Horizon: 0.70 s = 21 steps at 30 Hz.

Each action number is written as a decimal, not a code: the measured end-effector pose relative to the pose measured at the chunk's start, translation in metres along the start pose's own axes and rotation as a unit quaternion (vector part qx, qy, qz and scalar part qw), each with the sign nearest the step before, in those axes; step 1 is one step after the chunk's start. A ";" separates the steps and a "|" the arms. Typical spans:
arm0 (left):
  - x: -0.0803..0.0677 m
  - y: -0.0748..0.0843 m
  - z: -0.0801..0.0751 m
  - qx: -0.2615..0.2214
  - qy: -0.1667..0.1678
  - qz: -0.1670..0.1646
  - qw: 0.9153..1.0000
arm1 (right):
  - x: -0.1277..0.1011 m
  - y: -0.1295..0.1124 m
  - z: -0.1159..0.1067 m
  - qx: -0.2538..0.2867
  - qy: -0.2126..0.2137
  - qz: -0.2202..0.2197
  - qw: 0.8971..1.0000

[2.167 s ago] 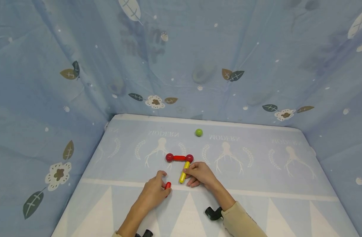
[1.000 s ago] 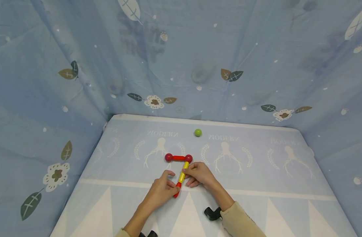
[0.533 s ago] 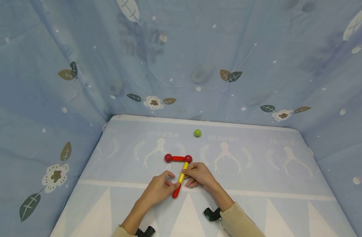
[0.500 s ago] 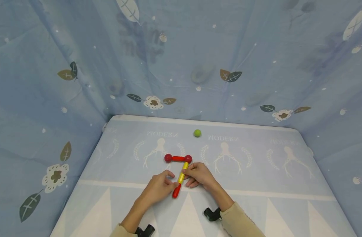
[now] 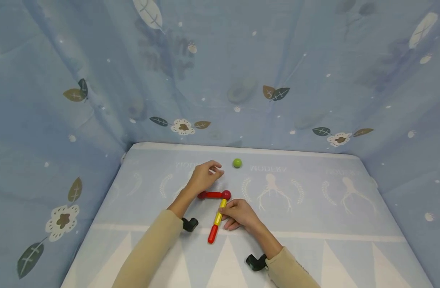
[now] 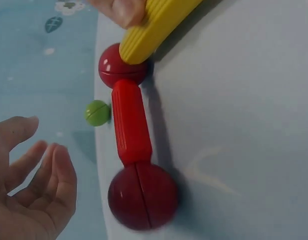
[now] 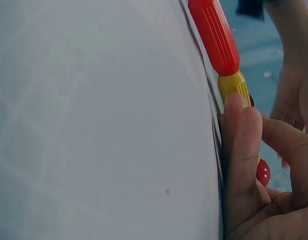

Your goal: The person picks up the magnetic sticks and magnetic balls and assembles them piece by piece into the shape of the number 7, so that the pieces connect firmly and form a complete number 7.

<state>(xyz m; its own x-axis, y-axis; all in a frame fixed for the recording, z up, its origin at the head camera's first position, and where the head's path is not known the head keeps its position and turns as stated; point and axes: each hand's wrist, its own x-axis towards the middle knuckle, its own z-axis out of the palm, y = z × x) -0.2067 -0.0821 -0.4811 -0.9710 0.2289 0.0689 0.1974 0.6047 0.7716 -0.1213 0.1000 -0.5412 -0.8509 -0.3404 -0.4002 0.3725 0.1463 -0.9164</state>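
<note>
My right hand (image 5: 240, 214) pinches a yellow ridged rod (image 5: 218, 217) between thumb and fingers. The rod's far end meets a dark red ball (image 5: 226, 195), and its near end meets a red rod (image 5: 213, 234) in line with it. A second red rod (image 6: 131, 122) joins that ball to another dark red ball (image 6: 143, 196), which the left wrist partly covers in the head view. My left hand (image 5: 205, 176) is over the far side of this assembly, fingers loosely bent, holding nothing. Just right of its fingertips lies a green ball (image 5: 237, 163).
A patterned pale blue cloth (image 5: 295, 208) covers the table, and blue printed curtains (image 5: 220, 80) enclose it at the back and both sides. Black wrist-camera mounts (image 5: 256, 262) stick out near both wrists.
My left hand brought the red rod to the yellow rod's near end, let go of it, and moved forward toward the green ball. The right hand keeps its pinch on the yellow rod.
</note>
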 end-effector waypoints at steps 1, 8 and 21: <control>0.010 0.001 0.004 0.002 -0.003 0.000 1.000 | 0.000 0.000 0.000 0.001 0.000 -0.001 1.000; 0.055 0.004 0.033 0.036 -0.052 -0.029 0.998 | -0.001 0.001 0.001 0.005 -0.002 0.001 1.000; 0.079 0.004 0.059 0.095 -0.075 -0.068 0.990 | -0.001 0.003 -0.001 0.003 0.002 -0.008 1.000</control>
<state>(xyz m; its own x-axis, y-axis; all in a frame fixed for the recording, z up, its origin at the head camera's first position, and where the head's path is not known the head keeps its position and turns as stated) -0.2749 -0.0171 -0.5100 -0.9624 0.2367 -0.1336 0.1008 0.7671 0.6335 -0.1197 0.1012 -0.5431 -0.8579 -0.3393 -0.3859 0.3615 0.1352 -0.9225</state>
